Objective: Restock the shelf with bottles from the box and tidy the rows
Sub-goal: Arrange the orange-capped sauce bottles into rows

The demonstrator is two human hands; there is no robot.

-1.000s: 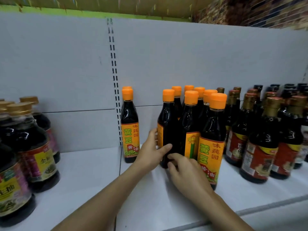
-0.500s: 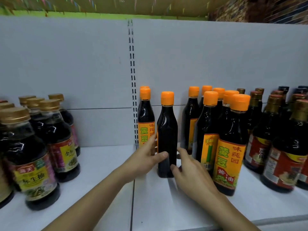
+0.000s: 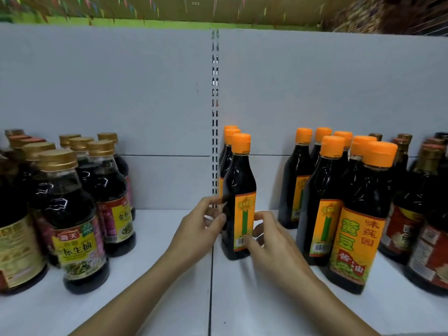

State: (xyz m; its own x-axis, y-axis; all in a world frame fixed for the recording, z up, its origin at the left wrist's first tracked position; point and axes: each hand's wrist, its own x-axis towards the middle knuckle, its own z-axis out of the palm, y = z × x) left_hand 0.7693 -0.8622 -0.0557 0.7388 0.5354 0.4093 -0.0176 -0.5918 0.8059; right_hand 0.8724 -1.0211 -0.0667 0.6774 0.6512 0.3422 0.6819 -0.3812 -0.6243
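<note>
Item: orange-capped bottle [image 3: 238, 202], dark liquid, upright on the white shelf [image 3: 155, 294], just right of the seam between two shelf boards. The narrow side of its orange label faces out, showing a green stripe and a barcode. It heads a row, with two like bottles [image 3: 229, 146] directly behind it, close to the slotted upright [image 3: 215, 98].

Left hand [image 3: 196, 229]: thumb and fingers curled onto the bottle's left side at label height, gripping it.

Right hand [image 3: 271, 241]: fingers curled against the label's right edge and the lower body, gripping it.

Right of the bottle, across a gap of bare shelf: orange-capped cluster [image 3: 358, 226], its front bottle showing the full label face.

Far right: brown-capped bottles [image 3: 412, 221], red labels.

Left: gold-capped bottles [image 3: 72, 209], rounder, standing in rows
</note>
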